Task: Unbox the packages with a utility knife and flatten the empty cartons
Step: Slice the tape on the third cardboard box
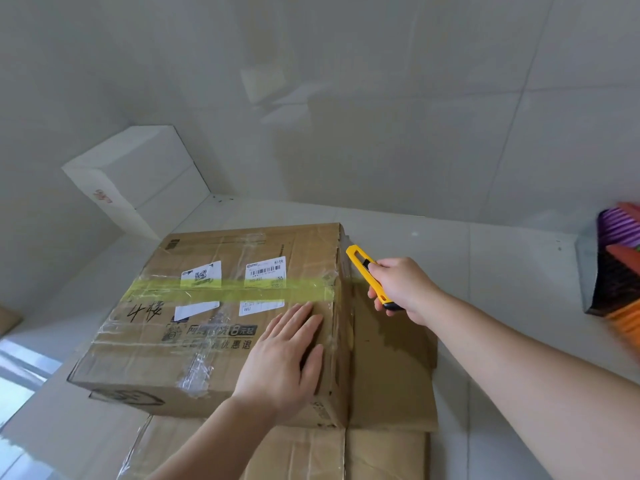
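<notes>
A taped brown cardboard carton (214,317) sits on flattened brown cardboard sheets (391,382) on the pale tiled floor (502,271). The left hand (282,362) presses flat, fingers spread, on its top; the right hand (403,287) grips a yellow utility knife (367,274) just beside its right edge.

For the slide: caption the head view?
Left hand steadies taped box; right hand holds yellow knife at its edge.

Sealed carton (207,320) on flattened cardboard (391,368), white box (138,174) behind-left, knife (367,271) at right.
</notes>
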Demonstrator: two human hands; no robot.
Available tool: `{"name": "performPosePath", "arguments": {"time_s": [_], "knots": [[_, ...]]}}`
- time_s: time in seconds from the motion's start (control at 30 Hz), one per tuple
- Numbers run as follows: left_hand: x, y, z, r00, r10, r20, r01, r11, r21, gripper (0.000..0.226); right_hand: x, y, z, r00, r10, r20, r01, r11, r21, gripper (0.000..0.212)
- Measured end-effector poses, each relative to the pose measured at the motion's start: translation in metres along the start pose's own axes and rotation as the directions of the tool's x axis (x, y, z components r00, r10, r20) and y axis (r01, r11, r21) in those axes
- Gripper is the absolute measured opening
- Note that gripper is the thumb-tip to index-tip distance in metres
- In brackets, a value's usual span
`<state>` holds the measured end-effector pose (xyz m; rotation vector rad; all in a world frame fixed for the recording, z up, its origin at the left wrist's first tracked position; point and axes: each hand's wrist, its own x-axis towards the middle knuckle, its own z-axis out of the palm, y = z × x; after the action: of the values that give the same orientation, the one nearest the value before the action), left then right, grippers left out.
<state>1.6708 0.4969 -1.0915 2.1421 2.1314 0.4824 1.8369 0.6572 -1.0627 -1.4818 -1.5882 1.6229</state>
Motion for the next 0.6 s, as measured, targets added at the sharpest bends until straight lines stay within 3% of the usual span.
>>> {"name": "performPosePath", "arguments": {"time_s": [0.3, 0.6], "knots": [[0.006, 0.001, 0.002, 0.995, -0.062, -0.077, 0.059, 0.998, -0.032, 0.051, 0.002, -0.008, -0.002, 0.999, 0.042, 0.024, -0.044, 0.997, 0.069, 0.022], [0.003, 0.002, 0.005, 0.996, -0.061, -0.072, 0.062, 0.998, 0.01, 0.051, -0.019, 0.003, -0.002, 0.999, -0.018, 0.044, 0.022, 0.997, -0.078, 0.025]]}}
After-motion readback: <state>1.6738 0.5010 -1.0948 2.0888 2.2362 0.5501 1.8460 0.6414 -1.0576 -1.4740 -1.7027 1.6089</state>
